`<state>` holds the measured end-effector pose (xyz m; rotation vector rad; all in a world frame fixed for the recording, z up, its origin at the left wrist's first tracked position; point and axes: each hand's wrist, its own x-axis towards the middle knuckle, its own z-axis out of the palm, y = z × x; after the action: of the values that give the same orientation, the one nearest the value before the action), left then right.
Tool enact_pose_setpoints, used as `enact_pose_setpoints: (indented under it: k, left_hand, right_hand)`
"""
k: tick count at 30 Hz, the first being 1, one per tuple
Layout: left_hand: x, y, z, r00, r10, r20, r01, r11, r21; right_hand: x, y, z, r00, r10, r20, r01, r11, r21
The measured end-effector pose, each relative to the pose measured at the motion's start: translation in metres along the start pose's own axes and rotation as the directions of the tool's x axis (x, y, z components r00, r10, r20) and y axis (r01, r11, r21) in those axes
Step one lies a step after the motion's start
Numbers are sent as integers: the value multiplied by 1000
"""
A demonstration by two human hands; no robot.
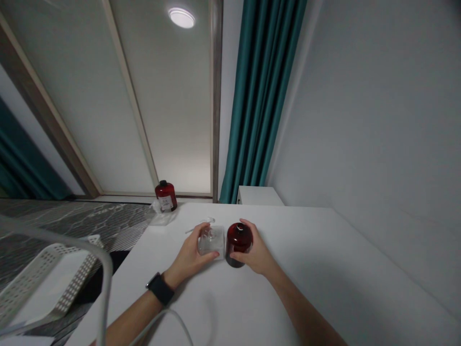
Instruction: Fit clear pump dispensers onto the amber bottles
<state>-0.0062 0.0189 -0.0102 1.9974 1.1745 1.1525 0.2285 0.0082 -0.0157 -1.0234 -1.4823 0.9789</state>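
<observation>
Head view: a white perforated basket (pixel 79 278) sat left of the bench (pixel 309 245). A black-capped bottle (pixel 170 191) stood at the bench's far left corner. The left hand (pixel 190 252) was clamped on a clear square container (pixel 215 240), resting on the bench. Just beside it, a dark red bottle (pixel 239 236) stood upright, gripped between thumb and fingers of the right hand (pixel 257 255).

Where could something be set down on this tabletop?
Widest bare patch: the white tabletop between the right forearm and the wall. A smaller one: between that forearm and the left forearm. Crowded: the centre, where the left hand holds a clear square bottle and the right hand a dark red bottle, and the far left corner, by the capped red bottle.
</observation>
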Motion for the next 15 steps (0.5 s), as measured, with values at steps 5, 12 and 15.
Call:
enact_pose_setpoints:
  k: [5, 12, 15]
  left_hand:
    - [0, 0, 0, 1000, -2, -9, 2, 1000, 12]
    - [0, -2, 0, 1000, 1, 11, -1, 1000, 9]
    - [0, -1, 1, 1000, -3, 20, 3, 1000, 18]
  right_hand:
    - [1, 4, 2, 1000, -28, -15, 28, 1000, 10]
    - [-2, -14, -2, 997, -26, 66, 20, 995, 96]
    - [-4, -8, 5, 998, -41, 38, 35, 990, 139]
